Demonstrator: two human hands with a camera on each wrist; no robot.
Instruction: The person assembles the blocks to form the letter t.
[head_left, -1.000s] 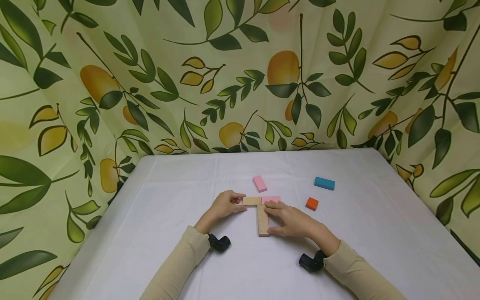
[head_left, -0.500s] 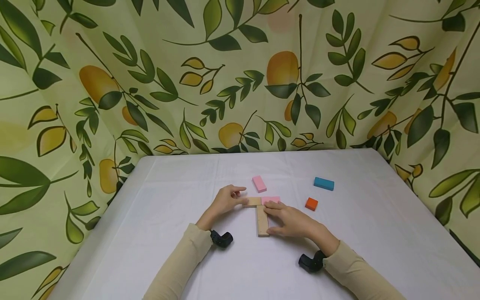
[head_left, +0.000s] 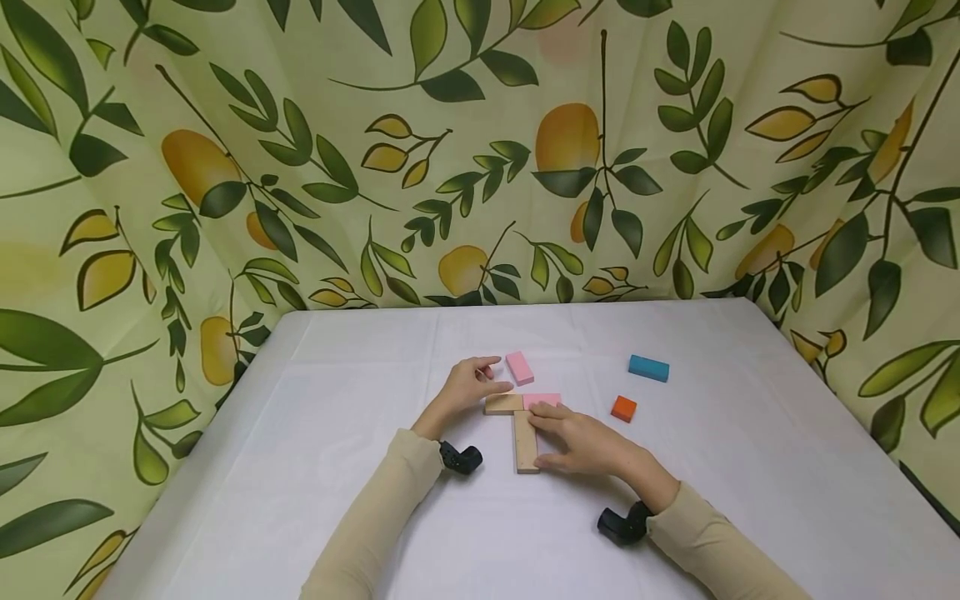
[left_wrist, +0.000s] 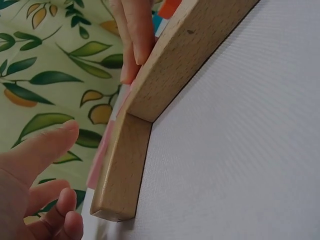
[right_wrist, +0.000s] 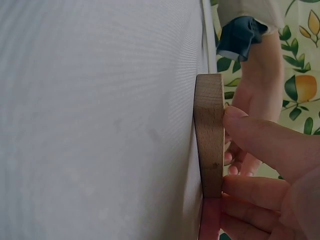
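We see first the large patterned cloth [head_left: 465,208], with leaves and orange fruits, which fills the upper part of the frame. Below it we find the white worktop [head_left: 360,367]. From the bottom of the frame come two arms in beige sleeves, both leaning inward to the centre.

Of the two hands, the left hand [head_left: 467,385] is released: its index finger and thumb are stretched toward the right of the frame, the other fingers are loosely bent, and it hangs above the blocks. The right hand [head_left: 588,442] is not clenched; its fingers and thumb lie extended and touch the lengthwise wooden block [head_left: 526,446] and the pink end block [head_left: 542,399].

The lengthwise block lies at the centre of the frame, and its upper end meets the crosswise wooden block [head_left: 504,405], which joins the pink end block in one row. Right of centre we notice a blue block [head_left: 648,368]; near the left fingertips, a loose pink block [head_left: 520,367]. The smallest is an orange block [head_left: 623,408], below the blue one.
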